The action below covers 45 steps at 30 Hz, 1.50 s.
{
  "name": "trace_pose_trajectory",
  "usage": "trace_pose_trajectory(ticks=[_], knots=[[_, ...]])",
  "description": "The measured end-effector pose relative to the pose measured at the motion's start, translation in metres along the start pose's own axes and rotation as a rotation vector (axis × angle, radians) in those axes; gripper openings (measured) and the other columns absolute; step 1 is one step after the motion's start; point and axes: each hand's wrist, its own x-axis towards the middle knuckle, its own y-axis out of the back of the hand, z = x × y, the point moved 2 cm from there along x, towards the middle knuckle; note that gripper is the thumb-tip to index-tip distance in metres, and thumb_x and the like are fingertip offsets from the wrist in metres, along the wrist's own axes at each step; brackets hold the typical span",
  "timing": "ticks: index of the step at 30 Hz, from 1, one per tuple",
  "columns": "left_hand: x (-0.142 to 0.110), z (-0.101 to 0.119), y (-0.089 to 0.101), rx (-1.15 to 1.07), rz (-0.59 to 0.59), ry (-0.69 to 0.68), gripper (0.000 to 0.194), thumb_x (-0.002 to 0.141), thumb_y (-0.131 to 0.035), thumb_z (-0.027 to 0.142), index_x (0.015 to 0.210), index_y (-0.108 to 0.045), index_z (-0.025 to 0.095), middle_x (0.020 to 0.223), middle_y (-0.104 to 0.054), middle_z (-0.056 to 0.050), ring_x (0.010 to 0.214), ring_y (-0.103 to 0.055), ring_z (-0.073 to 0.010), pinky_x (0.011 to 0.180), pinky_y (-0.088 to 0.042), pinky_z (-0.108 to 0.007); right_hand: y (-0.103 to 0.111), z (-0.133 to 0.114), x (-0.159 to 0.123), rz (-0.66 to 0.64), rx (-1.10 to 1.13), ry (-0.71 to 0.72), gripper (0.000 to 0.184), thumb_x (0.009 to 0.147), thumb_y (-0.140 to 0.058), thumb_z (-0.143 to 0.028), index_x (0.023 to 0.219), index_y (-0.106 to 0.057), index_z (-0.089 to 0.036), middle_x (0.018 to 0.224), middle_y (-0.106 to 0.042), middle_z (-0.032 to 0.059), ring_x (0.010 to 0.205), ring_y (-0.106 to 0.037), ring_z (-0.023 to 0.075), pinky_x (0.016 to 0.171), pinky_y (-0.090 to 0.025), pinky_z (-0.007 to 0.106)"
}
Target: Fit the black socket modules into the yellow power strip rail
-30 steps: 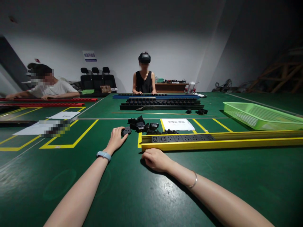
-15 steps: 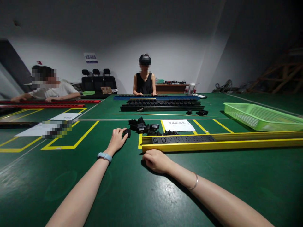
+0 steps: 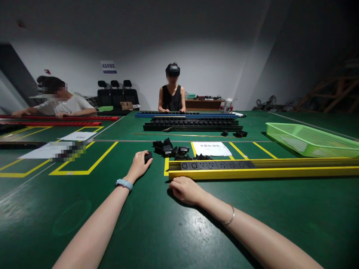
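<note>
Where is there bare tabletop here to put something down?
The green tabletop looks bare between left forearm and right forearm, and between right forearm and yellow channel. The taped outline left of the left hand has room toward its right side. Crowding is at the channel's left end: black modules beyond, right hand before it.
</note>
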Motion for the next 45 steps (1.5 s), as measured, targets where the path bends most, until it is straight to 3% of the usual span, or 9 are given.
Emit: trace_pose_trajectory(ticks=[6,11,23,29,37,42,45], knots=[[0.000,0.004,0.004,-0.013,-0.009,0.008,0.032,0.084,-0.055,0.038,0.110,-0.052,0.019,0.112,-0.057,-0.011,0.106,-0.054,-0.0269,0.096,-0.043,-0.046,0.000,0.001,0.000,0.005,0.002,-0.009,0.016,0.085,-0.048,-0.013,0.092,-0.061,-0.018,0.080,-0.062,0.0032,0.072,-0.054,0.0144,0.067,-0.039,0.024],[-0.001,0.005,0.004,-0.065,-0.033,0.008,0.034,0.083,-0.056,0.037,0.112,-0.052,0.020,0.114,-0.052,-0.009,0.106,-0.056,-0.0247,0.097,-0.044,-0.041,0.001,0.000,0.000,0.001,0.013,-0.014,0.015,0.085,-0.048,-0.013,0.092,-0.061,-0.018,0.079,-0.062,0.0034,0.072,-0.054,0.0141,0.068,-0.039,0.024],[-0.001,0.004,0.004,-0.113,-0.094,0.044,0.036,0.083,-0.056,0.041,0.113,-0.052,0.021,0.115,-0.052,-0.008,0.107,-0.055,-0.0245,0.098,-0.044,-0.041,0.001,0.000,0.000,0.000,0.014,0.001,0.015,0.085,-0.048,-0.013,0.092,-0.061,-0.018,0.078,-0.060,0.0028,0.071,-0.053,0.0140,0.067,-0.038,0.024],[-0.001,0.007,0.005,-0.178,-0.136,0.025,0.052,0.078,-0.062,0.045,0.122,-0.047,0.022,0.120,-0.048,-0.008,0.113,-0.052,-0.0255,0.101,-0.042,-0.042,0.002,0.000,0.000,0.002,0.023,-0.007,0.014,0.084,-0.049,-0.012,0.091,-0.060,-0.018,0.078,-0.060,0.0026,0.071,-0.054,0.0142,0.067,-0.038,0.024],[0.000,0.005,0.005,-0.235,-0.189,0.050,0.066,0.071,-0.067,0.034,0.132,-0.043,0.024,0.119,-0.044,-0.007,0.114,-0.051,-0.0256,0.104,-0.040,-0.042,-0.001,0.003,0.000,0.007,0.048,0.000,0.014,0.085,-0.048,-0.012,0.090,-0.060,-0.018,0.077,-0.060,0.0028,0.071,-0.053,0.0140,0.067,-0.039,0.024],[0.006,0.012,0.010,-0.374,-0.253,0.146,0.067,0.062,-0.073,0.028,0.125,-0.053,0.020,0.116,-0.047,-0.007,0.114,-0.051,-0.0256,0.105,-0.039,-0.040,-0.002,0.003,-0.001,0.020,0.057,0.012,0.014,0.085,-0.049,-0.012,0.090,-0.060,-0.018,0.078,-0.060,0.0028,0.071,-0.053,0.0140,0.067,-0.039,0.023],[0.005,0.029,0.013,-0.618,-0.390,0.243,0.063,0.062,-0.075,0.033,0.121,-0.055,0.021,0.113,-0.054,-0.007,0.105,-0.057,-0.0236,0.094,-0.047,-0.038,-0.002,0.003,-0.001,0.021,0.054,0.012,0.013,0.085,-0.050,-0.012,0.090,-0.060,-0.018,0.078,-0.060,0.0030,0.072,-0.054,0.0138,0.067,-0.039,0.023]])
